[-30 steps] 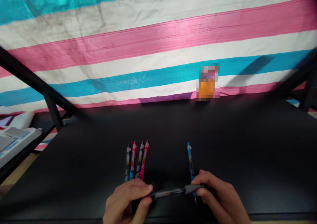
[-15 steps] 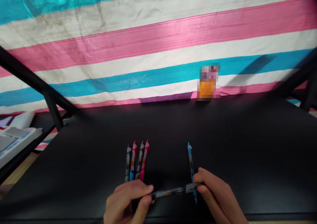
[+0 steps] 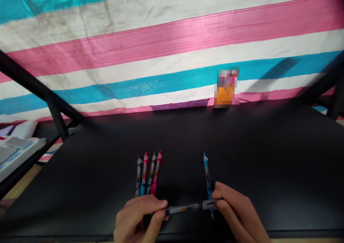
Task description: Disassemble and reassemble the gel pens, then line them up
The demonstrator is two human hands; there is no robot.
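A clear-barrelled pen (image 3: 184, 209) with a grey grip lies level between my two hands, above the table's near part. My left hand (image 3: 142, 216) pinches its dark end between thumb and forefinger. At the other end, my right hand (image 3: 238, 209) pinches the tip of the grey grip. Behind the right fingertips a blue pen (image 3: 206, 173) rests on the table, partly covered by the held pen. Several pens (image 3: 149, 173) with black and red tops stand side by side in a row beyond my left hand, which hides their lower ends.
The black table (image 3: 177, 135) has dark metal frame bars (image 3: 57, 117) at its sides. A pixelated orange object (image 3: 225, 94) stands at the back edge before a striped sheet (image 3: 134, 57). At far left is a white device (image 3: 18, 151).
My right hand has shifted slightly to the right, and more of the pen's grey grip shows. My left hand keeps its pinch; the pens on the table stay put.
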